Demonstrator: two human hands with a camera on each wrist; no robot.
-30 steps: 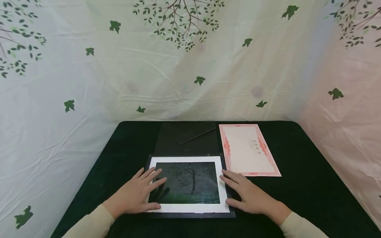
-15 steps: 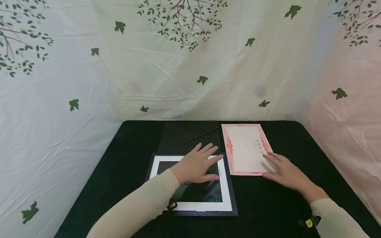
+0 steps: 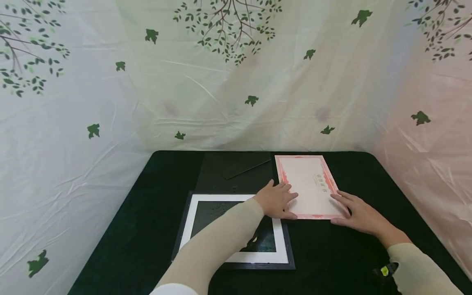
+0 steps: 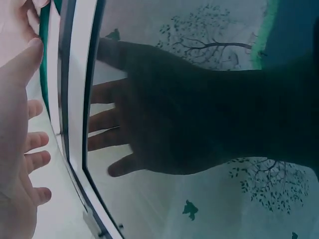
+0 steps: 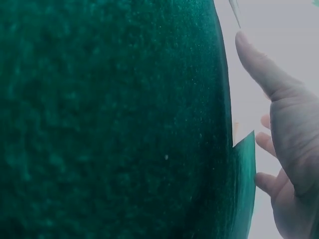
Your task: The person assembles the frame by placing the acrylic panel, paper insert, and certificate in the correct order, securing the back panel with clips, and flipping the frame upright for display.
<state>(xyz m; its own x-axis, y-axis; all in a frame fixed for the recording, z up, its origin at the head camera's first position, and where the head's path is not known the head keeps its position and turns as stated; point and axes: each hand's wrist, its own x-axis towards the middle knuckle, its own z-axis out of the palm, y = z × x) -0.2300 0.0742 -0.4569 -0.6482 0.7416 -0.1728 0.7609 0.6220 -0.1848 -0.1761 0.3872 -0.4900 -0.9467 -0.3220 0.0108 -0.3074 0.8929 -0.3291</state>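
Between my left grip (image 3: 275, 201) and right grip (image 3: 363, 215), fingers apart on both, the pink-bordered sheet (image 3: 304, 180) looks light, easily creased: I'd pinch opposite edges

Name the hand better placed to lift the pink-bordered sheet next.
Right, most likely: the right hand is at the near right corner of the sheet, well clear of the frame. The left hand, at the sheet's left edge, reaches across the frame.

Right hand (image 5: 294, 139) — green cloth (image 5: 109, 124) alongside
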